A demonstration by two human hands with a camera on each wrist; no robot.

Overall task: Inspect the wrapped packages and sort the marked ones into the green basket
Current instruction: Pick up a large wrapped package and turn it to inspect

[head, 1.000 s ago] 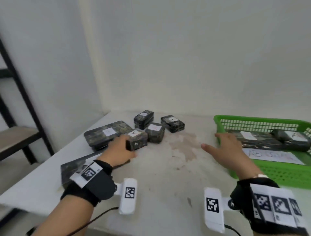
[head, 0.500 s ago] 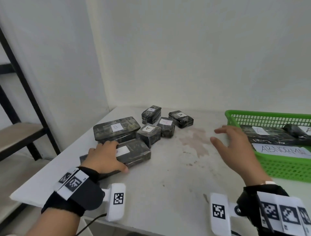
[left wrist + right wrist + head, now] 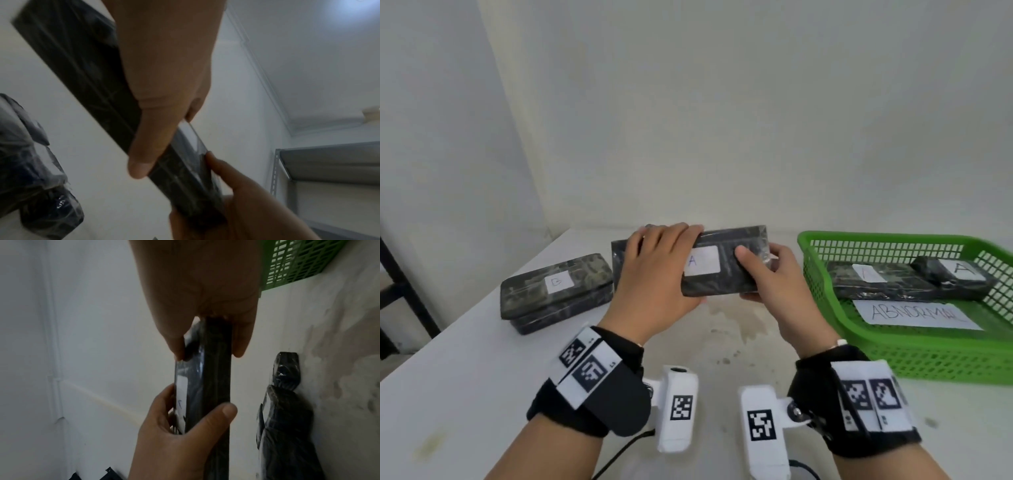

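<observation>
Package A (image 3: 726, 274), a flat dark wrapped block with a white label bearing the letter A, is held above the tabletop (image 3: 482, 394) between both hands, its labelled face tilted toward us. We see the left hand (image 3: 657, 274) gripping its left part, fingers curled over the upper edge and thumb under the lower edge. The right hand (image 3: 774, 284) grips the right end, thumb pressed on the labelled face and fingers wrapped behind. In the right wrist view the same package (image 3: 218, 378) appears edge-on, pinched between thumb and fingers at both ends. Just right of the hands stands the green basket (image 3: 928, 356) on the tabletop; it holds a long wrapped package (image 3: 876, 284) with a smaller wrapped package (image 3: 945, 272) lying on it, both labelled, and a paper sheet (image 3: 914, 315) reading ABNORMAL. Left of the held package, a second wrapped package (image 3: 558, 291) lies flat on the tabletop; we read its label as B. A dark shelf frame (image 3: 407, 301) stands at the far left.
</observation>
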